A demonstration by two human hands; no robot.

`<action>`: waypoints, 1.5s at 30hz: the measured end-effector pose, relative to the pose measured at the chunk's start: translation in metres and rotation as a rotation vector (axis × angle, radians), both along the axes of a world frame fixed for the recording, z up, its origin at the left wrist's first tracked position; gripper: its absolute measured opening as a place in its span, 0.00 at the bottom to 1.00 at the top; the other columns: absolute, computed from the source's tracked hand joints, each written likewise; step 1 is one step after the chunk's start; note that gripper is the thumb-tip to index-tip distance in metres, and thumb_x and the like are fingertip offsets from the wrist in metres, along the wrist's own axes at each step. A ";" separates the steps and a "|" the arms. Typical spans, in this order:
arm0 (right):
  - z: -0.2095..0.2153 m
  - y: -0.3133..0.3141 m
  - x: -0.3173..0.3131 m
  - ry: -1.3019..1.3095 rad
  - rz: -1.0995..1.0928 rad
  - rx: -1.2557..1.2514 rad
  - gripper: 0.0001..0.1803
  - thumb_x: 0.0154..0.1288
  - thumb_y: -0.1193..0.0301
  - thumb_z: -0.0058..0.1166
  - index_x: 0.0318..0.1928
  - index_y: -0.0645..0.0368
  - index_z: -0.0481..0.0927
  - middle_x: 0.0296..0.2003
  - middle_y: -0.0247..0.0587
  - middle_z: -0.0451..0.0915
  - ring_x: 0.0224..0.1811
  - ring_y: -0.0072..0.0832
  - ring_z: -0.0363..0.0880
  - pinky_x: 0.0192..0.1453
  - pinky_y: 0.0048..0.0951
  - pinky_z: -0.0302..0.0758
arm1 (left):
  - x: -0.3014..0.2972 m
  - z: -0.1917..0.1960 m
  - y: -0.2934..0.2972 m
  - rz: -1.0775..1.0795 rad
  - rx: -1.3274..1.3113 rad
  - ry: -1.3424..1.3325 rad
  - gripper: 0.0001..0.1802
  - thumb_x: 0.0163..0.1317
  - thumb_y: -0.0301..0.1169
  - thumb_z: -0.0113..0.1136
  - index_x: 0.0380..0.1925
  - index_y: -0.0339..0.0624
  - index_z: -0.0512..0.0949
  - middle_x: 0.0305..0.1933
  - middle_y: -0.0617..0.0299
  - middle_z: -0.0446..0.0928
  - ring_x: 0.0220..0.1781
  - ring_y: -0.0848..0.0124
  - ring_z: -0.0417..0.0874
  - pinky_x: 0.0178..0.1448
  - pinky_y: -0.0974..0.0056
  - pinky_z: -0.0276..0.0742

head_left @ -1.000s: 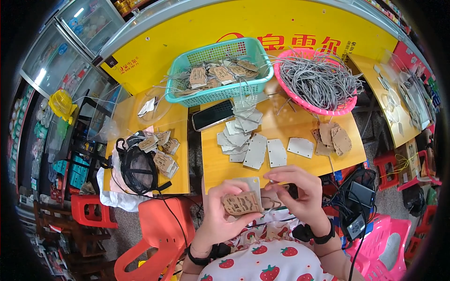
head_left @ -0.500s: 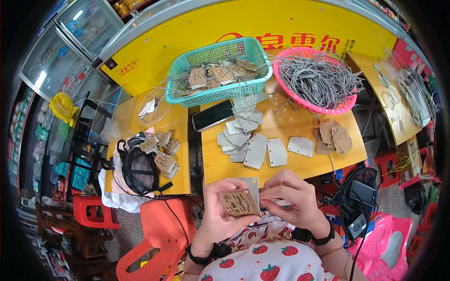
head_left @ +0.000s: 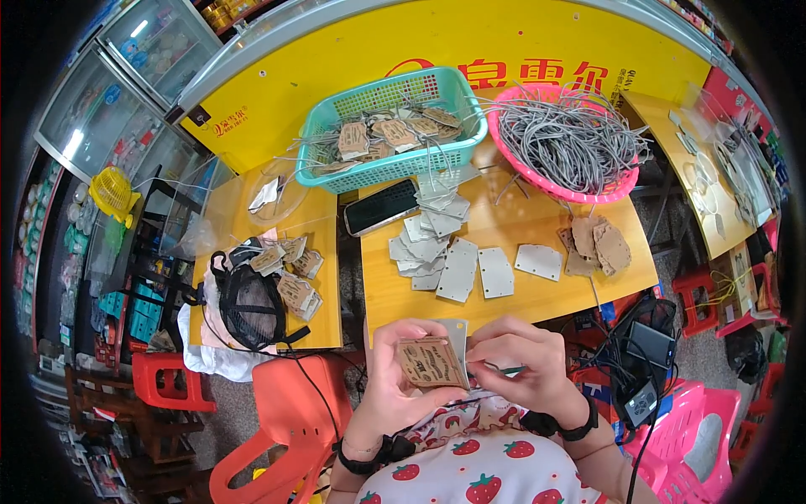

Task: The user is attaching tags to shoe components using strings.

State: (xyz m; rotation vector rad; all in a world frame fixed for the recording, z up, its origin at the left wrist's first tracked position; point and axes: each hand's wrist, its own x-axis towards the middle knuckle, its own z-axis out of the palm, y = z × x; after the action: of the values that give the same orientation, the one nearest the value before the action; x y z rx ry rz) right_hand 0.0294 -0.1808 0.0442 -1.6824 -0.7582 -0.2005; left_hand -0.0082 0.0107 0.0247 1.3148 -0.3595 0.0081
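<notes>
Head view: a small brown rectangular cardboard tag with dark print (head_left: pixel 431 362) is held low in the centre of the frame, just above the person's strawberry-patterned shirt (head_left: pixel 478 470), with a plain grey card (head_left: pixel 457 333) directly behind it. Left hand (head_left: pixel 395 378) grasps the tag, thumb over its lower left edge and fingers curled behind. Right hand (head_left: pixel 525 361) touches the tag's right edge, with its fingers pinched around a thin grey-green cord (head_left: pixel 502 368). Both wrists carry black bands. Beyond the hands stands a yellow wooden table (head_left: pixel 512 239) bearing a loose pile of flat grey cards (head_left: pixel 437 248), two single grey cards beside the pile, and a small stack of brown tags (head_left: pixel 600 248) near its right edge. A black smartphone (head_left: pixel 380 207) lies at the table's left edge. At the far side, a teal plastic mesh basket (head_left: pixel 395 126) contains corded brown tags, and a pink round plastic basket (head_left: pixel 567 139) just beside it holds a heap of grey cords. On a second yellow table to the left rest a black mesh bag (head_left: pixel 252 302) and more brown tags. An orange plastic stool (head_left: pixel 281 420) stands to the lower left.
</notes>
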 end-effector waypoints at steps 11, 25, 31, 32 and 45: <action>-0.008 0.006 -0.002 0.178 0.057 0.152 0.08 0.51 0.82 0.62 0.35 0.63 0.80 0.33 0.40 0.81 0.32 0.25 0.81 0.34 0.24 0.77 | -0.002 -0.001 -0.002 -0.004 -0.036 0.030 0.44 0.43 0.17 0.74 0.55 0.45 0.55 0.54 0.53 0.66 0.52 0.68 0.77 0.52 0.64 0.78; 0.002 0.000 -0.003 0.265 0.099 0.035 0.11 0.57 0.83 0.60 0.42 0.64 0.82 0.34 0.43 0.83 0.34 0.26 0.82 0.37 0.25 0.79 | -0.003 -0.004 -0.004 0.102 0.193 -0.066 0.45 0.41 0.15 0.73 0.55 0.48 0.54 0.49 0.53 0.64 0.51 0.69 0.73 0.51 0.65 0.77; -0.018 -0.003 0.009 0.312 0.071 0.081 0.05 0.61 0.81 0.57 0.39 0.64 0.79 0.37 0.41 0.78 0.36 0.25 0.79 0.42 0.23 0.77 | 0.002 -0.007 0.003 0.044 0.329 -0.023 0.41 0.44 0.15 0.71 0.54 0.46 0.56 0.52 0.53 0.65 0.54 0.69 0.71 0.56 0.63 0.73; -0.020 -0.006 0.011 0.296 0.038 0.113 0.04 0.63 0.80 0.56 0.39 0.64 0.77 0.37 0.39 0.76 0.36 0.23 0.77 0.43 0.22 0.76 | 0.001 -0.006 0.006 0.029 0.390 -0.001 0.40 0.46 0.15 0.71 0.54 0.45 0.57 0.53 0.54 0.65 0.55 0.69 0.71 0.58 0.63 0.72; -0.002 -0.054 0.052 0.216 -0.419 0.591 0.14 0.70 0.75 0.46 0.54 0.61 0.63 0.37 0.46 0.80 0.38 0.30 0.80 0.49 0.27 0.74 | -0.002 0.003 0.022 0.059 0.585 0.186 0.35 0.48 0.19 0.71 0.54 0.42 0.61 0.55 0.58 0.68 0.57 0.70 0.71 0.61 0.65 0.70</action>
State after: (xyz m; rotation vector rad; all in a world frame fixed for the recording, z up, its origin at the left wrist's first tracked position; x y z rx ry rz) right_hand 0.0810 -0.2350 0.0418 -1.2461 -0.1447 -0.4767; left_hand -0.0105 0.0323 0.0276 1.8882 -0.1648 -0.1812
